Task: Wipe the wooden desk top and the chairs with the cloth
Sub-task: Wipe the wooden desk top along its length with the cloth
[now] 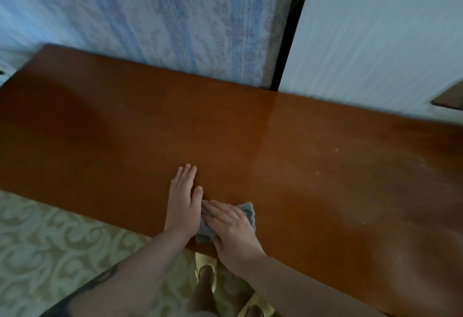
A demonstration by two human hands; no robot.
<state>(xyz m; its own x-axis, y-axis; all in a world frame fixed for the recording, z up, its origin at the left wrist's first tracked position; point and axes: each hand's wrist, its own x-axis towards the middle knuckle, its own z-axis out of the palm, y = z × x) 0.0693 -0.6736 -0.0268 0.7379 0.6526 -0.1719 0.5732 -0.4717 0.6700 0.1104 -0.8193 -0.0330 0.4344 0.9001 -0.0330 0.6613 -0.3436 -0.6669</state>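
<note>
The wooden desk top (250, 136) is a glossy reddish-brown slab that runs across the view from the upper left to the lower right. A small grey cloth (246, 212) lies near its front edge. My right hand (231, 231) presses flat on the cloth with straight fingers pointing left. My left hand (183, 204) lies flat on the bare wood just left of the cloth, fingers straight and pointing away from me. Pale dust specks and smears show on the right part of the desk (375, 179). No chair is in view.
Blue patterned wallpaper (175, 16) and a white panel (375, 28) stand right behind the desk, with a dark gap between them. A dark wooden piece (448, 98) sticks in at the right edge. Patterned beige floor (50, 241) and my yellow slippers (208, 271) lie below the front edge.
</note>
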